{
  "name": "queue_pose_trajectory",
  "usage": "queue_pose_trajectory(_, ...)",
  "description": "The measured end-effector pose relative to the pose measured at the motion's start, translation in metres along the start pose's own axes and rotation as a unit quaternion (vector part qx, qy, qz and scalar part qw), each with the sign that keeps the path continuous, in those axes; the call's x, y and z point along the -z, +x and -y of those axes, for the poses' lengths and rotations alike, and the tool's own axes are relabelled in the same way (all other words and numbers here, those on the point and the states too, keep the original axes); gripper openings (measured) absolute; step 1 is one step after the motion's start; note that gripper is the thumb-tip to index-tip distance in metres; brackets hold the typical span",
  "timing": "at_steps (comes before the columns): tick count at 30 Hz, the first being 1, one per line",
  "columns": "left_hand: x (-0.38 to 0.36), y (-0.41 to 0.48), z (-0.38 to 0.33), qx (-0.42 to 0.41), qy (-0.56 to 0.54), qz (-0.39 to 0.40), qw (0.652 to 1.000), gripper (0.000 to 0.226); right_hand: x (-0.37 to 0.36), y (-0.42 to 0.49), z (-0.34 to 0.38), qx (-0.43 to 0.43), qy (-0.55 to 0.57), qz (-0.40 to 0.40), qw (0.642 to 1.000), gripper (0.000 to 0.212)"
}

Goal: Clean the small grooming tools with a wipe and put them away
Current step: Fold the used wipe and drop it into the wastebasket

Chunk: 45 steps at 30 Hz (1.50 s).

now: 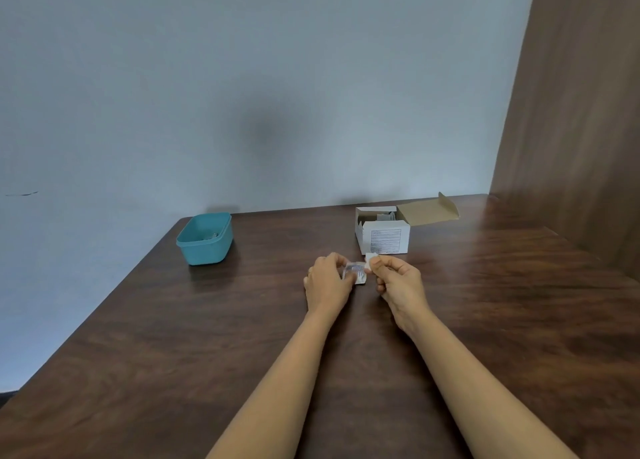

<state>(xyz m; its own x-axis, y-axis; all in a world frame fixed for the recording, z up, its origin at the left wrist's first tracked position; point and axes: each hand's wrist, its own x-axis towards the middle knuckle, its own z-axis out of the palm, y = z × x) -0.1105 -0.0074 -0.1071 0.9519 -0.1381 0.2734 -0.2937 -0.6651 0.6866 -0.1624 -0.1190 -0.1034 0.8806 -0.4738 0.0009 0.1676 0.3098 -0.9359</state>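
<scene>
Wipe [369,262]: small, white, folded. It is pinched between the thumb and fingertips of the right hand [398,285] and sits at the open end of its sachet, just above the bench [173,354], near the middle.

Sachet [356,272]: small, pale foil packet with blurred print. The curled fingers and thumb of the left hand [327,283] grip it. It lies between the two hands, which are close together. Whether the wipe is fully clear of the sachet cannot be told.

Tub [204,242]: teal plastic, rectangular with rounded corners, no lid. It stands upright at the far left of the bench, well apart from the hands. A small pale item [213,235] lies inside, too small to identify.

Box [382,238]: white card with a printed label panel facing the camera. It stands just beyond the hands, near the far edge. Its brown flap [427,211] is folded back to the right, and pale packets show inside.

Bench: dark wood grain. Both bare forearms stretch across it from the near edge.

Surroundings: a plain grey-blue wall [242,77] lies behind, and a brown wood panel [581,112] rises at the right.
</scene>
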Motion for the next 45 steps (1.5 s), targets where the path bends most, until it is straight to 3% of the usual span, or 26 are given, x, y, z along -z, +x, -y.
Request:
queue_pose_trajectory(4,0.007,-0.009,-0.003,-0.012,-0.199,-0.039,0.979,0.005,-0.002,0.0,-0.002,0.028,-0.049,0.013,0.998,0.008)
queue_pose_trajectory(8,0.008,-0.015,-0.01,0.048,-0.362,0.038,0.93,0.014,-0.002,-0.004,0.001,0.048,-0.077,0.02,0.996,0.008)
queue_pose_trajectory(13,0.012,-0.015,-0.01,0.069,-0.449,0.111,0.884,0.018,0.001,-0.006,0.004,0.074,-0.103,0.004,0.992,0.009)
queue_pose_trajectory(20,0.018,-0.015,-0.012,0.082,-0.471,0.168,0.862,0.013,0.008,-0.005,0.001,0.127,-0.208,-0.01,0.97,0.009)
queue_pose_trajectory(23,0.017,-0.015,-0.01,0.078,-0.468,0.17,0.863,0.02,0.008,-0.008,0.003,0.141,-0.227,-0.006,0.964,0.011)
queue_pose_trajectory(28,0.017,-0.015,-0.008,0.082,-0.47,0.161,0.864,0.009,0.006,-0.013,0.007,0.173,-0.27,-0.014,0.947,0.008)
queue_pose_trajectory(32,0.016,-0.014,-0.008,0.083,-0.475,0.141,0.864,0.01,0.005,-0.014,0.009,0.184,-0.258,-0.037,0.948,0.012)
queue_pose_trajectory(37,0.014,-0.013,-0.007,0.078,-0.486,0.114,0.863,0.017,0.008,-0.006,0.002,0.086,-0.198,-0.023,0.976,0.037)
queue_pose_trajectory(45,0.011,-0.014,-0.007,0.089,-0.469,0.096,0.873,0.017,0.006,-0.007,0.003,0.088,-0.137,-0.001,0.987,0.02)
